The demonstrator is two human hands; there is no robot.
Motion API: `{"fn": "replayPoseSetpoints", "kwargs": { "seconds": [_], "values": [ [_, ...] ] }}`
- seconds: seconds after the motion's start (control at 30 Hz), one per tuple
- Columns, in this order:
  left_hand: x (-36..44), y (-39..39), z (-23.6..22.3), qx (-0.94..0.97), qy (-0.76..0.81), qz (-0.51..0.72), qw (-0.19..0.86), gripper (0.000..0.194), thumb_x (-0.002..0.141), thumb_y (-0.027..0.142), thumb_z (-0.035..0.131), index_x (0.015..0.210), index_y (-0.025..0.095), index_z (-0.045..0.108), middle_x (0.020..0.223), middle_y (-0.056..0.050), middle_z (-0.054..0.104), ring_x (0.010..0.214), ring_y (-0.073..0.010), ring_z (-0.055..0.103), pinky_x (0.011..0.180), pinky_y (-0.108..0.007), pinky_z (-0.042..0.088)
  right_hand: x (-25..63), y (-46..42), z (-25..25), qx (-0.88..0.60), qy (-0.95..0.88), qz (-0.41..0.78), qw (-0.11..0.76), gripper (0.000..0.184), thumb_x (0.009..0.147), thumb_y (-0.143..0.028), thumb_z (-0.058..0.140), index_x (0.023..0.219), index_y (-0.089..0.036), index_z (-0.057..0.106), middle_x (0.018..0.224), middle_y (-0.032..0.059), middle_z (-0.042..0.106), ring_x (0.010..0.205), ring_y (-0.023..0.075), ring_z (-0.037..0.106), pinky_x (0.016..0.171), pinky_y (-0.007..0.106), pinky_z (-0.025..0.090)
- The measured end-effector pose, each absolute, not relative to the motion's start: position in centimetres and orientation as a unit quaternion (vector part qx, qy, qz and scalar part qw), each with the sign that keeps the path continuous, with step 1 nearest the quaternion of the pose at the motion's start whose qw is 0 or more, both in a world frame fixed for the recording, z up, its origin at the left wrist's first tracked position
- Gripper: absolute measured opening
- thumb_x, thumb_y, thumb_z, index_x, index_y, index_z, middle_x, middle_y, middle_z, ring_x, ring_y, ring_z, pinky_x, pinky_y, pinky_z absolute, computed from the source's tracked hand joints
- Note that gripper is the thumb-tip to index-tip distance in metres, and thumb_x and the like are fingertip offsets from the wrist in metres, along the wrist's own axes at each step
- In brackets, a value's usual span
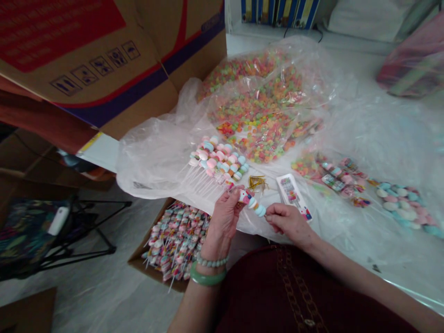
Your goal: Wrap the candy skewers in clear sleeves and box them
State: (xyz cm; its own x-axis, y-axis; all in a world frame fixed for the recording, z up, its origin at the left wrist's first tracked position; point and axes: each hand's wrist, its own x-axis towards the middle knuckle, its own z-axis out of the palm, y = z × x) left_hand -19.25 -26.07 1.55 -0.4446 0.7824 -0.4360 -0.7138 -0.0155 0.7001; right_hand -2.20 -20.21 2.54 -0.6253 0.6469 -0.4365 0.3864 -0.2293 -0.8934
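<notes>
A marshmallow candy stick (257, 206) with pale blue, white and orange pieces lies across the gap between my hands. My left hand (227, 208) is closed around its far end, where a small pink and white printed label or wrapper shows. With fingers pinched, my right hand (289, 223) is at the blue end; whatever sits between those fingertips is hidden. Just beyond, a pile of marshmallow sticks (218, 159) points its white sticks toward me. Gold twist ties (257, 182) and a stack of white printed cards (294, 196) lie close to my hands.
Loose ring candies (263, 106) spread under clear plastic at the back. Wrapped sticks (343, 178) and loose marshmallows (405, 203) lie to the right. A large carton (138, 60) stands at back left. Below the table edge, a box (176, 240) holds many wrapped sticks, near a folding stool (31, 231).
</notes>
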Motion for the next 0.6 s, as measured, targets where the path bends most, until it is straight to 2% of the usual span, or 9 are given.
{"fn": "replayPoseSetpoints", "kwargs": {
  "seconds": [0.1,0.23,0.33,0.4,0.6],
  "values": [
    [-19.2,-26.2,2.0,0.049,0.469,0.698,0.539,0.028,0.067,0.035,0.078,0.084,0.014,0.070,0.079,-0.004,0.070,0.075,-0.0148,0.066,0.073,-0.025,0.052,-2.1,-19.9,1.8,-0.381,-0.400,0.833,0.032,0.013,0.070,-0.025,0.063,0.069,-0.016,0.054,0.047,-0.0060,0.046,0.037,0.0057,0.034,0.036,0.018,0.022],
    [-19.1,-26.3,2.2,0.055,0.456,0.702,0.544,0.029,0.066,0.035,0.078,0.085,0.014,0.070,0.078,-0.005,0.070,0.075,-0.0161,0.066,0.071,-0.025,0.052,-1.6,-19.5,0.6,-0.288,-0.205,0.935,-0.033,0.018,0.066,-0.015,0.068,0.073,-0.014,0.052,0.053,-0.0078,0.043,0.037,0.0011,0.028,0.033,0.014,0.015],
    [-19.2,-26.5,1.9,0.047,0.461,0.709,0.531,0.028,0.069,0.035,0.076,0.086,0.013,0.070,0.079,-0.004,0.070,0.073,-0.0142,0.066,0.071,-0.025,0.052,-1.3,-19.4,0.2,-0.238,-0.118,0.961,-0.072,0.018,0.071,-0.014,0.068,0.075,-0.013,0.050,0.055,-0.0089,0.038,0.038,0.0000,0.025,0.032,0.011,0.016],
    [-19.5,-26.5,1.8,0.034,0.475,0.703,0.528,0.029,0.069,0.035,0.076,0.086,0.012,0.070,0.079,-0.004,0.070,0.072,-0.0140,0.066,0.071,-0.025,0.052,-1.3,-19.4,0.2,-0.231,-0.102,0.965,-0.068,0.019,0.073,-0.014,0.068,0.075,-0.013,0.049,0.056,-0.0092,0.037,0.038,-0.0002,0.025,0.032,0.011,0.016],
    [-19.7,-26.6,2.4,0.043,0.490,0.692,0.529,0.031,0.064,0.034,0.080,0.084,0.013,0.070,0.078,-0.004,0.070,0.071,-0.0143,0.066,0.069,-0.024,0.051,-1.6,-19.5,0.4,-0.253,-0.156,0.954,-0.045,0.020,0.072,-0.016,0.069,0.074,-0.014,0.049,0.053,-0.0089,0.040,0.037,0.0007,0.025,0.032,0.012,0.015]
  ]
}}
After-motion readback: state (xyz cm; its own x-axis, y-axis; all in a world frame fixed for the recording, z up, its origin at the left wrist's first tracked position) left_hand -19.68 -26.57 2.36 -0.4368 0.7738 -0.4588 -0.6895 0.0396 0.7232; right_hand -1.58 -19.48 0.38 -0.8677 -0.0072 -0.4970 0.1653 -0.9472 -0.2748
